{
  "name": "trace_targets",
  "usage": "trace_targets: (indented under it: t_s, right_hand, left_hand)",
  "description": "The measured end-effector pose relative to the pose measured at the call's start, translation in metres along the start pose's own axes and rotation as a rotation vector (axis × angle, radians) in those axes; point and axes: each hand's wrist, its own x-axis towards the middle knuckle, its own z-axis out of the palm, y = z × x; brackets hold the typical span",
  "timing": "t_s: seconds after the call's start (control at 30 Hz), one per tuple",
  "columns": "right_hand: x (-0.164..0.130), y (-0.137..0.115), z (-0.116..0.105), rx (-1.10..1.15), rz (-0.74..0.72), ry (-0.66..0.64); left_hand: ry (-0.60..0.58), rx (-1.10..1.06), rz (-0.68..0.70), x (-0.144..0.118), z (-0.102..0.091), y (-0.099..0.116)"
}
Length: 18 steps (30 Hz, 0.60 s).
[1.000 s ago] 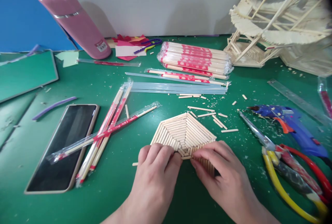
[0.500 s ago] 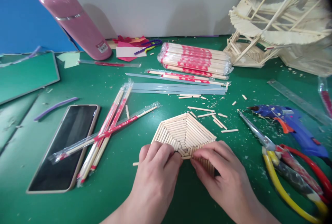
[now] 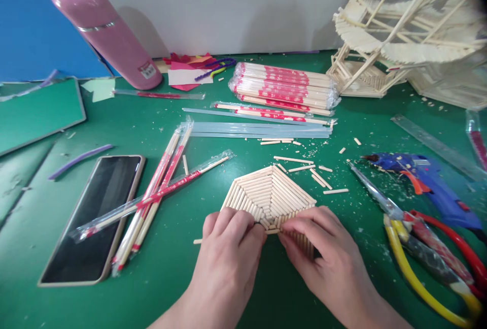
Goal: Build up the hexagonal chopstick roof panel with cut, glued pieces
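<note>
Fingers (image 3: 243, 220) of both your hands pinch the near edge of the stick panel (image 3: 271, 194), left hand (image 3: 228, 263) and right hand (image 3: 327, 258) side by side, likely to press the small pieces together. Panel lies flat on the bench (image 3: 190, 288), scissors (image 3: 418, 237) to the right.

Stick panel (image 3: 271, 194) is lying at centre, both hands resting on its near edge; phone (image 3: 94, 217) lying left, glue gun (image 3: 422, 184) right, wrapped chopstick bundle (image 3: 283, 88) far behind.
</note>
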Motion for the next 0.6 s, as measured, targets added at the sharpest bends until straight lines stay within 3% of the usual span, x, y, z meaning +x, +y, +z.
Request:
trace_targets:
  t_s: [0.6]
  right_hand:
    - [0.0017, -0.0014, -0.0007, 0.005, 0.024, 0.008]
  left_hand:
    - [-0.044, 0.019, -0.014, 0.0023, -0.0032, 0.0008]
